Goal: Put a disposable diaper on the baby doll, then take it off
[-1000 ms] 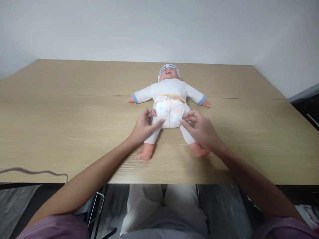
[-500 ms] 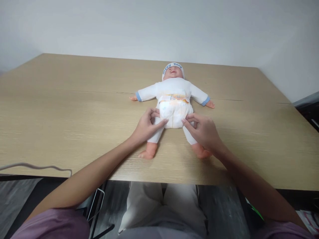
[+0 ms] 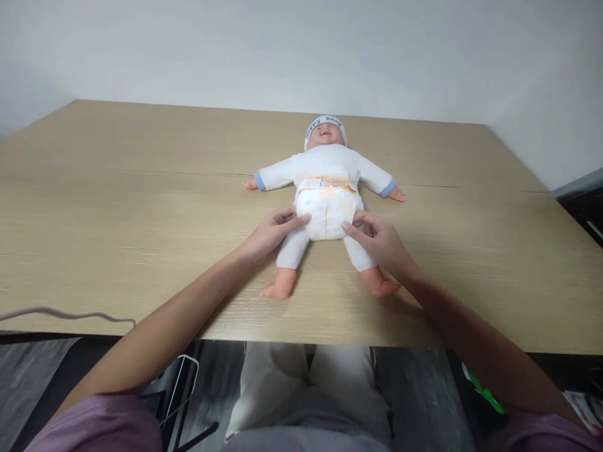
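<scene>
A baby doll (image 3: 327,162) in a white suit with blue cuffs and a lettered cap lies on its back, arms spread and feet toward me. Around its hips sits a white diaper (image 3: 326,213) with an orange printed waistband. At the diaper's left leg edge, my left hand (image 3: 274,232) pinches the border between thumb and fingers. My right hand (image 3: 380,238) grips the opposite leg edge the same way, thumb on the front. Some fingertips of both hands are hidden behind the diaper's sides.
The doll rests on a wide wooden table (image 3: 141,232) against a pale wall. A white cable (image 3: 70,314) lies near the front left edge. Below the right side of the edge, a green item (image 3: 487,392) shows, and a black object (image 3: 584,204) stands beyond the right edge.
My left hand has shifted slightly up and left along the diaper's leg edge. My right hand stays almost in place. The diaper's front looks smoother and wider.
</scene>
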Demonstrator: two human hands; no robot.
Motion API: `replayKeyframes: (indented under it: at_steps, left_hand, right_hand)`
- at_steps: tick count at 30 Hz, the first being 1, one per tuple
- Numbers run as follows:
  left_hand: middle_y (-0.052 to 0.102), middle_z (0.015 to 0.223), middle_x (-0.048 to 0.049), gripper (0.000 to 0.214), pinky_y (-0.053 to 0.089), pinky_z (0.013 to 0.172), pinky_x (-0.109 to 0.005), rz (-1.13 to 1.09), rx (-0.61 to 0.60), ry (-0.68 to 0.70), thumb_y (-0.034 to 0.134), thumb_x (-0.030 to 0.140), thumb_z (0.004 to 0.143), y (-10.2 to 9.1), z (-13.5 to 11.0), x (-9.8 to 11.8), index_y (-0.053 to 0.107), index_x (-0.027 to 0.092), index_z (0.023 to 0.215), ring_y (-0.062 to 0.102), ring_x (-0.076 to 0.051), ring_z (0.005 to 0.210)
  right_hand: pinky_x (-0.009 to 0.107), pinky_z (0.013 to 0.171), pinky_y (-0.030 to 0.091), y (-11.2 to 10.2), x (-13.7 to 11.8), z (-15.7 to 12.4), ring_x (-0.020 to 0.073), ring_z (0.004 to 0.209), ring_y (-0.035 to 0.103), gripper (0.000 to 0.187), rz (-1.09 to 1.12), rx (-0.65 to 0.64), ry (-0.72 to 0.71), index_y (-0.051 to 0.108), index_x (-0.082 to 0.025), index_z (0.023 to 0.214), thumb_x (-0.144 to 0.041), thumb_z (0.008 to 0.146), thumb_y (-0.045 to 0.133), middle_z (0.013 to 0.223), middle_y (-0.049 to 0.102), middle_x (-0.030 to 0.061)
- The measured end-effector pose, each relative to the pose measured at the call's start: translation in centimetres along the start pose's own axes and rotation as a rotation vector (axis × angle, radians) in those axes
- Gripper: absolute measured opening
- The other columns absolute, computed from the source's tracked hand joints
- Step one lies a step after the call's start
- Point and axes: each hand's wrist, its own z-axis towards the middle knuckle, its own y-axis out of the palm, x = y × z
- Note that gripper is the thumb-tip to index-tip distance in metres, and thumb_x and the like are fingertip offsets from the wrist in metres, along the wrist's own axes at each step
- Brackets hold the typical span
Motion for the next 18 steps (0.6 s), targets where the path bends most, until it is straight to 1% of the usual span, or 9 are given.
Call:
replayKeyframes:
  at_steps: [2,4,6,7,9,11,14,16,18]
  left_hand:
    - [0.084,0.117,-0.0116,0.041,0.061,0.087,-0.037,-0.013,0.005,0.013,0.094,0.050,0.088,0.02,-0.03,-0.06,0.080,0.018,0.109,0.077,-0.025,0.101]
    - [0.084,0.116,-0.0112,0.040,0.061,0.086,-0.037,-0.025,0.018,0.017,0.094,0.050,0.088,0.15,-0.12,-0.05,0.078,0.018,0.107,0.078,-0.025,0.099]
    - [0.084,0.110,-0.0105,0.040,0.061,0.083,-0.037,-0.034,0.037,0.014,0.095,0.050,0.088,0.29,-0.21,0.08,0.077,0.018,0.104,0.077,-0.024,0.095]
    - [0.084,0.107,-0.0099,0.039,0.060,0.081,-0.036,-0.034,0.046,0.012,0.095,0.050,0.088,0.35,-0.26,0.19,0.076,0.018,0.102,0.077,-0.023,0.092]
    - [0.083,0.101,-0.0089,0.039,0.059,0.078,-0.035,-0.022,0.052,0.008,0.095,0.050,0.088,0.42,-0.33,0.43,0.076,0.018,0.099,0.075,-0.022,0.087]
    - [0.083,0.100,-0.0084,0.039,0.059,0.077,-0.035,-0.005,0.050,0.007,0.094,0.051,0.088,0.43,-0.38,0.61,0.076,0.018,0.100,0.075,-0.022,0.086]
    - [0.084,0.103,-0.0091,0.041,0.060,0.078,-0.036,0.009,0.059,0.010,0.094,0.052,0.088,0.41,-0.40,0.58,0.076,0.018,0.103,0.076,-0.024,0.089]
    - [0.084,0.104,-0.0094,0.042,0.061,0.079,-0.037,0.008,0.071,0.016,0.094,0.053,0.088,0.37,-0.39,0.43,0.077,0.018,0.103,0.077,-0.024,0.089]
    - [0.084,0.104,-0.0092,0.041,0.060,0.078,-0.036,0.011,0.072,0.023,0.094,0.053,0.088,0.31,-0.36,0.28,0.077,0.019,0.102,0.076,-0.023,0.087]
  right_hand:
    - [0.032,0.058,0.030,0.07,0.20,0.00,0.0155,0.065,0.041,0.042,0.072,0.001,0.029,0.072,-0.024,0.092,-0.065,0.095,0.080,0.072,0.051,-0.0033]
    - [0.032,0.057,0.027,0.31,0.34,-0.12,0.0153,0.064,0.037,0.042,0.083,0.028,0.034,0.072,-0.024,0.091,-0.065,0.094,0.080,0.069,0.044,-0.0040]
    - [0.032,0.057,0.026,0.57,0.43,-0.34,0.0154,0.064,0.035,0.041,0.058,0.061,0.022,0.072,-0.025,0.090,-0.065,0.095,0.080,0.067,0.039,-0.0044]
    - [0.032,0.057,0.027,0.68,0.45,-0.48,0.0158,0.064,0.036,0.040,0.039,0.077,0.008,0.072,-0.025,0.089,-0.064,0.096,0.079,0.068,0.040,-0.0041]
    - [0.033,0.060,0.034,0.82,0.43,-0.74,0.0174,0.067,0.042,0.038,-0.020,0.111,-0.033,0.073,-0.025,0.089,-0.062,0.098,0.078,0.069,0.046,-0.0026]
    - [0.035,0.067,0.043,0.87,0.35,-0.92,0.0202,0.074,0.050,0.033,-0.091,0.163,-0.094,0.075,-0.026,0.091,-0.057,0.099,0.078,0.075,0.056,0.0003]
    - [0.039,0.075,0.051,0.90,0.27,-0.93,0.0218,0.082,0.057,0.025,-0.122,0.222,-0.177,0.078,-0.025,0.093,-0.049,0.098,0.080,0.099,0.070,0.0062]
    - [0.040,0.076,0.052,0.91,0.37,-0.79,0.0202,0.082,0.057,0.022,-0.104,0.234,-0.193,0.080,-0.025,0.094,-0.047,0.097,0.081,0.114,0.070,0.0081]
    - [0.040,0.076,0.052,0.92,0.59,-0.57,0.0184,0.079,0.056,0.022,-0.092,0.233,-0.189,0.081,-0.024,0.095,-0.046,0.096,0.082,0.113,0.068,0.0076]
